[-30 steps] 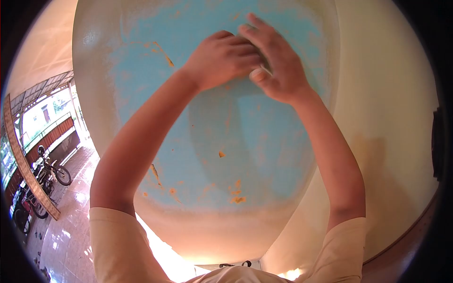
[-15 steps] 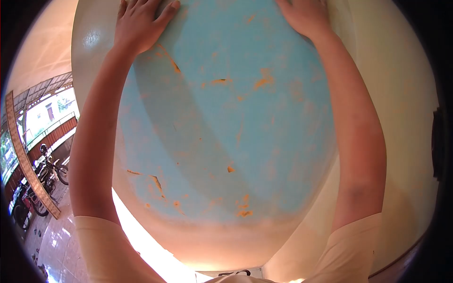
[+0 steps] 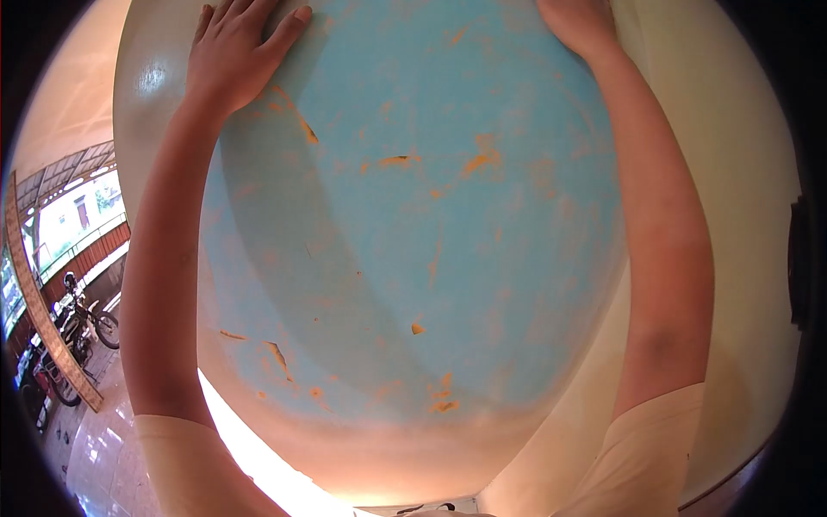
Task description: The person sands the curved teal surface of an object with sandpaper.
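Note:
A large panel with a worn light-blue face (image 3: 508, 250) and a pale border fills the middle of my view. Orange scratches and chipped patches (image 3: 482, 159) mark the blue. At the upper left, my left hand (image 3: 237, 56) lies flat on the panel, fingers stretched and thumb spread outward. My right hand (image 3: 581, 21) rests against the panel's upper right. The top of the view cuts off most of its fingers; the part that shows looks flat and outstretched. I see no object held in either hand. A shadow band runs down the blue from below my left hand.
A pale smooth surface (image 3: 749, 155) curves down the right side. At the left stand a motorcycle (image 3: 82, 323), a slanting post (image 3: 52, 319) and a railing (image 3: 95, 246) over a shiny tiled floor (image 3: 103, 448). Bright light shows below the panel's lower left edge.
The panel's marks and my left hand have shifted left in view, while my right hand has moved right and slightly up. Both hands remain against the panel, farther apart.

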